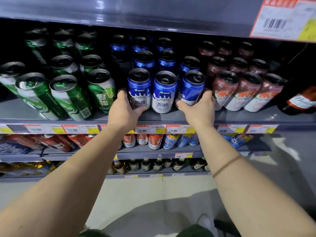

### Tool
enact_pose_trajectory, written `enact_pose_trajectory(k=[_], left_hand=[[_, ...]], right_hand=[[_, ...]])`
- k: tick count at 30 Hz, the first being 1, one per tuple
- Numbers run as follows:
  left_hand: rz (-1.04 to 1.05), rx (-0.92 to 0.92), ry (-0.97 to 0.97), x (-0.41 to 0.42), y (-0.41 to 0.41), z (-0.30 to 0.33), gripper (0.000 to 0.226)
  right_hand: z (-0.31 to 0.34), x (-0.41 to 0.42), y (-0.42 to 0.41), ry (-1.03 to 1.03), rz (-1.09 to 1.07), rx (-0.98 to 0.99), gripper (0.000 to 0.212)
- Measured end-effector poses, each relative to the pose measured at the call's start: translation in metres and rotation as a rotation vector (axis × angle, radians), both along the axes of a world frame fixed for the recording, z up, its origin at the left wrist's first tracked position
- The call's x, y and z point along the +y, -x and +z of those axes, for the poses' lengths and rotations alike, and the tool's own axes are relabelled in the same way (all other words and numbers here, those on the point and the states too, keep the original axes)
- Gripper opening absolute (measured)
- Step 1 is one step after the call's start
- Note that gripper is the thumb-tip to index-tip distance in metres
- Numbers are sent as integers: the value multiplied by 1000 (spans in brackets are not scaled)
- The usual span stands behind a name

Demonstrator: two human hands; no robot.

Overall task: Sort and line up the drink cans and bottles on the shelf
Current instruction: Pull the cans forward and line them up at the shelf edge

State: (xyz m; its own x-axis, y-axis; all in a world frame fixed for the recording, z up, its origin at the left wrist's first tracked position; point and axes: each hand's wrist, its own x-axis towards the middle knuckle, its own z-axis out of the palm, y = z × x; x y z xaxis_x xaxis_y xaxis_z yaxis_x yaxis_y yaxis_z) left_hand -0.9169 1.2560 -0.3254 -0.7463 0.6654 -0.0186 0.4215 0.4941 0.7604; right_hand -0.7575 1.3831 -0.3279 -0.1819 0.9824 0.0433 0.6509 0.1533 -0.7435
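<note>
Left hand [125, 108] wraps the left blue can [139, 88], right hand [199, 108] the right one [192, 88], both near the shelf [256, 118] edge; green cans [71, 96] left, red cans [239, 91] tight right.

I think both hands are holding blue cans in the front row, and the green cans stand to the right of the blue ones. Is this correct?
Not quite. The head view shows the left hand and the right hand each gripping one of the blue cans in the front row, but the green cans stand to the left of the blue ones. The cans to the right are the red cans.
</note>
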Motion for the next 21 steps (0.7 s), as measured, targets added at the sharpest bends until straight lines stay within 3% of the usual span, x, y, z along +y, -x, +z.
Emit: enact_pose_trajectory(k=[4,8,12,17,21], left_hand=[[-1,-12,-6,0,-1,2,51],[4,-8,-2,0,0,1,51],[7,-13,-2,-1,-1,1,53],[-10,-11,-12,-3,-3,1,53],[-7,-2,-9,-2,-3,-1,54]], right_hand=[[-8,7,-17,122,176,98,54],[-4,6,-16,195,236,108,86],[1,2,0,127,142,37,108],[1,9,-8,140,134,95,72],[4,14,-10,260,189,132,74]])
